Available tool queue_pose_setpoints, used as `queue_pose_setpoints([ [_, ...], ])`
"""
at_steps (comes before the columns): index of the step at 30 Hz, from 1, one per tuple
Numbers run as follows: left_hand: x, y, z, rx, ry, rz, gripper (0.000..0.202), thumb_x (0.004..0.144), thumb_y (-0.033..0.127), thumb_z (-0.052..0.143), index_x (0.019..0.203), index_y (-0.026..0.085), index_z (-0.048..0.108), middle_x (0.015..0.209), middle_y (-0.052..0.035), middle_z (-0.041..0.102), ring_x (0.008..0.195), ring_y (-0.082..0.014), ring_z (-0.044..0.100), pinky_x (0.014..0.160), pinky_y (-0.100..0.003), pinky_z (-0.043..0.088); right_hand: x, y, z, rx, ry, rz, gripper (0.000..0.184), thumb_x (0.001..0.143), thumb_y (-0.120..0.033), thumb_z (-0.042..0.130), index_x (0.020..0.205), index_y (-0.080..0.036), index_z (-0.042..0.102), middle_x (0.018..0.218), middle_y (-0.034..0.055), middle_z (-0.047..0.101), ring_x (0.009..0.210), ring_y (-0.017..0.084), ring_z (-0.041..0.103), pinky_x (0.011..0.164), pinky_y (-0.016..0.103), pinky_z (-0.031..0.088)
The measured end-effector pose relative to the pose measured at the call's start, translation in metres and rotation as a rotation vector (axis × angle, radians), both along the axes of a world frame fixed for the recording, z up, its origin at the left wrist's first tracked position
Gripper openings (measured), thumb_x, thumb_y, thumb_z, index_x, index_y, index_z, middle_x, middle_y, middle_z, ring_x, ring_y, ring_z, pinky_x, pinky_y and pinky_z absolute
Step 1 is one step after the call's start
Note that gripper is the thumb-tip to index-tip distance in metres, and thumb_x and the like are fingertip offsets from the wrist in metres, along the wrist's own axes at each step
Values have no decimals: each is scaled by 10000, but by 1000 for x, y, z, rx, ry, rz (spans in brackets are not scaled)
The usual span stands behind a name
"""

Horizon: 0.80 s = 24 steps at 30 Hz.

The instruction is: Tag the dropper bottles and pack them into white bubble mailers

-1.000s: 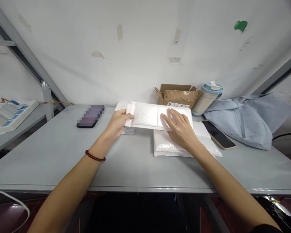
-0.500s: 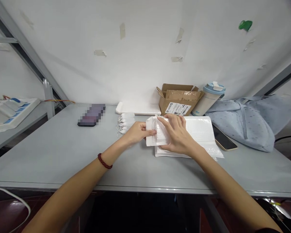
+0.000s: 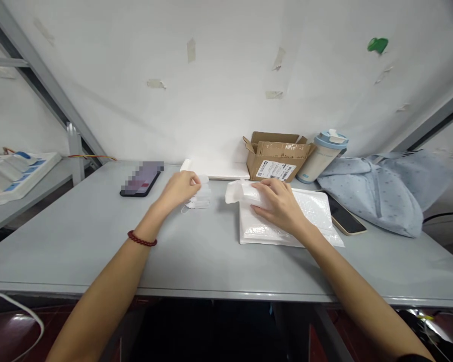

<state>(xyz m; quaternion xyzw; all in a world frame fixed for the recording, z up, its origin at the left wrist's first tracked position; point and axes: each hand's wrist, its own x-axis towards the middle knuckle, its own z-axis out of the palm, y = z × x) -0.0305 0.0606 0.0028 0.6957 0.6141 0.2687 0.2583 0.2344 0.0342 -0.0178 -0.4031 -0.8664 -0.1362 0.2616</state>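
Observation:
My left hand (image 3: 180, 191), with a dark red beaded bracelet on its wrist, is closed in a pinch at the row of white string tags (image 3: 199, 203). Its fingers cover the upper tags, and a white tag shows at the fingertips. On the right, my right hand (image 3: 281, 207) grips a small white bubble mailer (image 3: 234, 192), its thumb below and fingers on top. The mailer's open end points left. Beneath that hand lies a larger white padded mailer (image 3: 315, 203), flat on the grey table (image 3: 196, 256).
A flat white stack (image 3: 226, 170), an open cardboard box (image 3: 279, 156) and a blue-lidded tumbler (image 3: 321, 158) stand along the wall. At right are a phone (image 3: 345, 213) and a light blue cloth bag (image 3: 377, 196). Another phone (image 3: 141, 180) lies at left.
My left hand has let go of the small mailer's open end and moved left to the tags. My right hand keeps hold of the mailer, whose left end now sits higher.

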Motion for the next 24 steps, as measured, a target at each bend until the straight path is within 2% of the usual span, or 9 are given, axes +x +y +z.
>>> queue_pose_setpoints([
  [2, -19, 6, 2, 78, 223, 86, 95, 683, 214, 546, 738, 174, 611, 667, -37, 661, 655, -191, 612, 545, -255, 395, 2, 2, -1, -52, 11, -21, 400, 807, -292, 582, 1190, -203, 507, 1083, 126, 549, 1008, 284, 512, 836, 404, 373],
  [5, -38, 10, -1, -70, 325, 32, 228, 678, 226, 522, 889, 191, 601, 655, -19, 658, 649, -204, 614, 518, -257, 381, 2, 3, -2, -133, 8, -46, 410, 804, -311, 586, 1193, -207, 507, 1103, 124, 550, 1033, 291, 506, 840, 405, 382],
  [7, -41, 10, -5, -95, 399, 39, 279, 674, 230, 519, 941, 198, 593, 716, -31, 669, 669, -212, 617, 526, -262, 382, 1, 3, -3, -170, 0, -50, 414, 807, -322, 582, 1198, -206, 506, 1111, 123, 551, 1041, 292, 505, 846, 410, 386],
  [10, -39, 10, -10, -19, 482, 88, 293, 676, 216, 507, 956, 199, 593, 833, -64, 675, 744, -228, 622, 566, -270, 389, 0, 4, -3, -195, -8, -58, 426, 810, -329, 577, 1210, -203, 499, 1120, 123, 552, 1043, 290, 507, 846, 413, 390],
  [14, -36, 10, -13, 12, 474, 112, 285, 676, 218, 512, 943, 205, 608, 856, -80, 681, 764, -245, 615, 551, -274, 371, 1, 4, -3, -204, -23, -58, 429, 813, -340, 571, 1211, -199, 494, 1126, 126, 553, 1035, 292, 511, 838, 415, 393],
  [20, -38, 15, -17, 78, 424, 129, 111, 710, 251, 518, 749, 216, 616, 740, -58, 668, 694, -224, 602, 547, -264, 355, 1, 4, -4, -197, -31, -53, 425, 814, -339, 567, 1211, -211, 486, 1124, 125, 557, 1023, 294, 520, 829, 419, 396],
  [24, -41, 16, -15, 86, 334, 146, 107, 705, 281, 550, 716, 200, 621, 686, -52, 657, 662, -209, 598, 548, -259, 366, 1, 4, -3, -198, -29, -48, 416, 819, -343, 566, 1205, -206, 492, 1133, 128, 552, 1034, 293, 518, 846, 420, 397],
])
